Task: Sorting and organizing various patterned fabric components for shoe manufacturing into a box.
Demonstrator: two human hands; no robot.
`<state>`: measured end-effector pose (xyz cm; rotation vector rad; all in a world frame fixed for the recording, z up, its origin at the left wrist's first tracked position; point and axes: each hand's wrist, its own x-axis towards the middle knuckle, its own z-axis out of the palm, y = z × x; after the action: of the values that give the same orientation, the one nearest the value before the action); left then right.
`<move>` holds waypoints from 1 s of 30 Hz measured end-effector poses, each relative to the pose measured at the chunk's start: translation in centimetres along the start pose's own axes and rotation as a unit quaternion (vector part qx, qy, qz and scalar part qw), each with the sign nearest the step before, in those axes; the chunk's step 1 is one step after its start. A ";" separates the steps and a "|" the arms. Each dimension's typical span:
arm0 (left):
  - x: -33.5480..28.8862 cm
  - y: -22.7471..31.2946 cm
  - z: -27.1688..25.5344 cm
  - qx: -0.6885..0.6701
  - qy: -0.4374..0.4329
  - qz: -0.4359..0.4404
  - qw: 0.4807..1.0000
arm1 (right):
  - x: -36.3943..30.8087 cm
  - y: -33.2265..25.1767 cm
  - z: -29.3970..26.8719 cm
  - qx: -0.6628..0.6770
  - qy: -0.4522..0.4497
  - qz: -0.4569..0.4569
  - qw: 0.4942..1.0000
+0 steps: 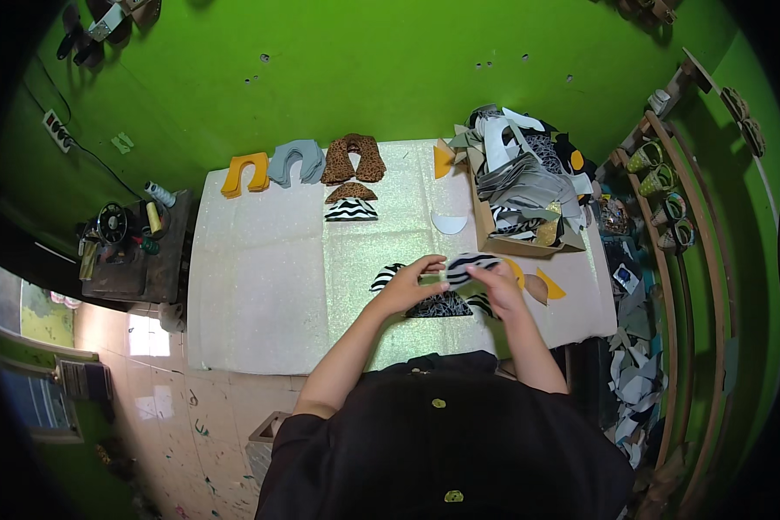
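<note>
My right hand pinches a zebra-striped half-round piece of material above the table. At the piece's left edge is my left hand, thumb and forefinger apart; whether they touch it I cannot tell. Under and between my hands lies a black piece with fine white lines. Another zebra-striped piece lies beside my left hand, partly covered by it. Right of my right hand are yellow pieces and a brown piece.
Stacks of yellow, grey and leopard-print U-shaped pieces line the table's far side. Smaller leopard-print and zebra stacks sit nearer. A cardboard box overflows with scraps at right. A sewing machine stands left.
</note>
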<state>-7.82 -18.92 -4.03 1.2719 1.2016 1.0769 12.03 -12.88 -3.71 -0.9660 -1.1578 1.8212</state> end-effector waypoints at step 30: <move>-0.9 -5.2 -6.0 0.479 0.143 -0.100 0.861 | -4.2 5.1 -6.1 -0.692 0.186 0.045 0.697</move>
<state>-14.21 -19.39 -8.83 1.6789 2.2011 0.4858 18.18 -15.95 -9.50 -2.0589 -2.1907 0.3949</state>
